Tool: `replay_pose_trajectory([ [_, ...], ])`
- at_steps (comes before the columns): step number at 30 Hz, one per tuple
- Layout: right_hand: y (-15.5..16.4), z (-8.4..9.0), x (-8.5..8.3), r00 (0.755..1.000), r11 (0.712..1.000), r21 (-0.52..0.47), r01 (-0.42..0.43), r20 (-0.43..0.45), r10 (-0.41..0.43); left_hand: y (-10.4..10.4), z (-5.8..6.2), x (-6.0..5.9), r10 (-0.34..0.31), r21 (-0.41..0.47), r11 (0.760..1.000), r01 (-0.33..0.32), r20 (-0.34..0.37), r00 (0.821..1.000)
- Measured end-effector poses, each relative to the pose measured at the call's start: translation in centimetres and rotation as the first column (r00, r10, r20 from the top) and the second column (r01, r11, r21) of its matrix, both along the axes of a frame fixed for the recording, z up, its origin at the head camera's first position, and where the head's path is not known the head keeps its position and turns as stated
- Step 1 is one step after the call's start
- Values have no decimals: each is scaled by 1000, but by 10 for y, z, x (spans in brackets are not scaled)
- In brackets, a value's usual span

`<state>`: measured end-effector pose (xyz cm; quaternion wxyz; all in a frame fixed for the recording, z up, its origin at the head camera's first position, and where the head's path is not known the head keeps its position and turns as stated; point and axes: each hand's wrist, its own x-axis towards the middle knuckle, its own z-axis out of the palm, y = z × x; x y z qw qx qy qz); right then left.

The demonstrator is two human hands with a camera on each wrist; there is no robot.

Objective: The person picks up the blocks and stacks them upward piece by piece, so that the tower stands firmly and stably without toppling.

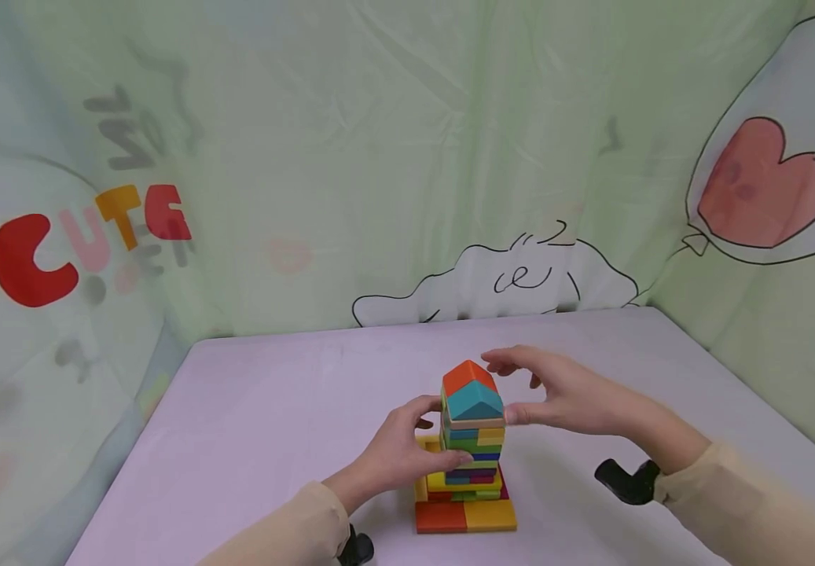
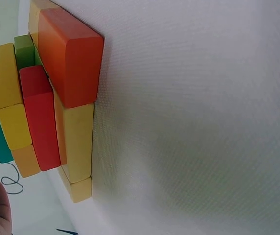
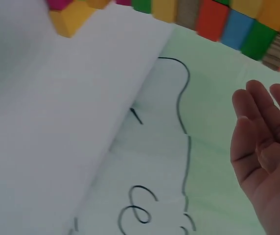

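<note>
My left hand (image 1: pixel 407 448) steadies block tower (image 1: pixel 471 460) mid-worktop (image 1: pixel 273 409), fingers curled round its side. My right hand (image 1: pixel 556 397), loosely open, brackets orange-teal roof block (image 1: pixel 473 391) on top. Keep touch light, release straight outward, no sideways nudge.

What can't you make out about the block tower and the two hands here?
- Head view: the left hand covers the block tower on its left side; contact unclear.
- Head view: the right hand sits by the roof block; touching or apart, unclear.
- Wrist views: tower cut off by frame edges.
</note>
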<state>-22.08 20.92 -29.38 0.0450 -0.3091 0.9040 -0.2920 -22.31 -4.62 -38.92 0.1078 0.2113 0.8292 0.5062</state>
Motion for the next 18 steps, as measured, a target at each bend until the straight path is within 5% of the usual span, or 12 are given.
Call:
replay_pose_trajectory([
  [8, -5, -47, 3, 984, 1000, -22, 19, 177, -14, -2, 0, -1, -12, 10, 1000, 12, -17, 1000],
  [18, -15, -64, 3, 986, 996, -80, 39, 166, -26, -7, 1, -1, -13, 20, 1000, 13, 2, 1000],
])
